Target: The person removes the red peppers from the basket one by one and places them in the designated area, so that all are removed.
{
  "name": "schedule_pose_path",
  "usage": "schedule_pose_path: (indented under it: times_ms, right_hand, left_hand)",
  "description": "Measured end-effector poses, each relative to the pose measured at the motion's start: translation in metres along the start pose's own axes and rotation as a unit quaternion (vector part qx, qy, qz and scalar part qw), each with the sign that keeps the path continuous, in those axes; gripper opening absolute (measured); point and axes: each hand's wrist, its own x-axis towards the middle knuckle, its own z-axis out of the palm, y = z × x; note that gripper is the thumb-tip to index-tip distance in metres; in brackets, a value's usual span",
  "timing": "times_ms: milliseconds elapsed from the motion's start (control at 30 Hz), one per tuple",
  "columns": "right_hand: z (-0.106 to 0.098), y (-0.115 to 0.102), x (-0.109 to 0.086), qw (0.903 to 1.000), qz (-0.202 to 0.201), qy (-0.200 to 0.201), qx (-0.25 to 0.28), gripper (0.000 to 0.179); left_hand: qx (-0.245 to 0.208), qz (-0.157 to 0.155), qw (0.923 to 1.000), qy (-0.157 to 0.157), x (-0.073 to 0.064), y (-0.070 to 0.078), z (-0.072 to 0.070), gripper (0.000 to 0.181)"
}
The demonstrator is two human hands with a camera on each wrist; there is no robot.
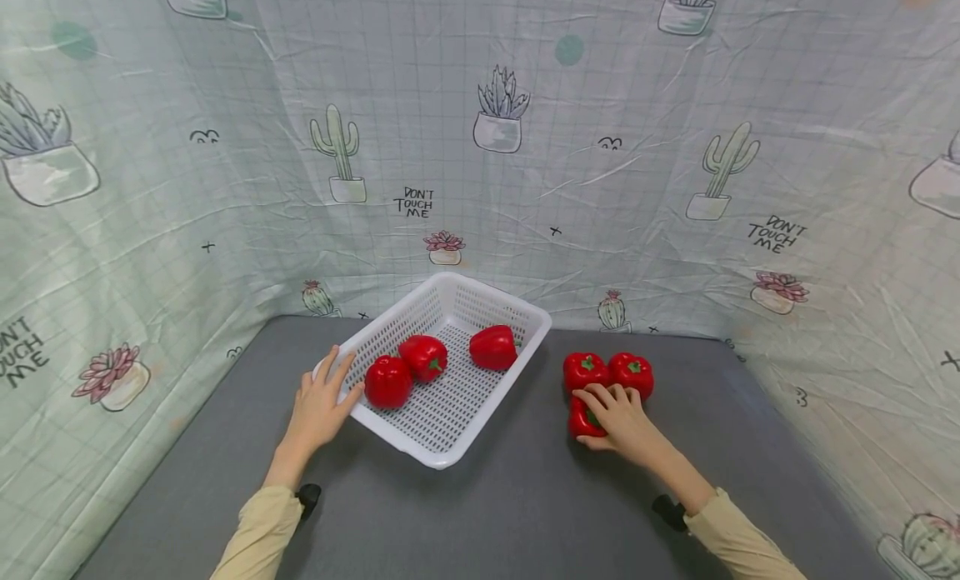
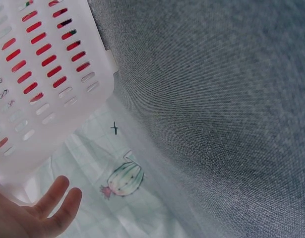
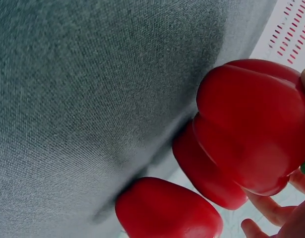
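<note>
1. The left hand (image 1: 318, 405) rests on the side rim of the white basket (image 1: 450, 409), fingers spread and fairly straight
2. The right hand (image 1: 622, 422) has its thumb and fingers curled round a red bell pepper (image 1: 582, 422); whether that one touches the table (image 1: 525, 513) I cannot tell
3. Just beyond the right hand's fingers stand a second pepper (image 1: 582, 368) and, to its right, a third pepper (image 1: 632, 372), green stems up
4. In the basket, the nearest pepper (image 1: 387, 383) sits just beside the left thumb, the middle pepper (image 1: 422, 357) next to it, and the farthest pepper (image 1: 492, 347) apart, between both hands
5. Beyond both hands hangs a cactus-print cloth (image 1: 555, 172)
</note>
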Motion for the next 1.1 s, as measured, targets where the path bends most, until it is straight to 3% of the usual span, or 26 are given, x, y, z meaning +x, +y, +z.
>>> schedule_pose_path:
  times_ms: [767, 1100]
  right_hand:
    - [0.0013, 0.0037, -0.0035, 0.9992, -0.014, -0.019, 0.032, 0.064]
    - [0.0005, 0.0005, -0.0046, 0.9987, 0.017, -0.045, 0.018, 0.077]
  left_hand:
    - [0.004, 0.004, 1.0, 0.007, -0.0008, 0.0008, -0.0017, 0.058]
    - [0.0, 0.004, 1.0, 0.003, -0.001, 0.0001, -0.0016, 0.057]
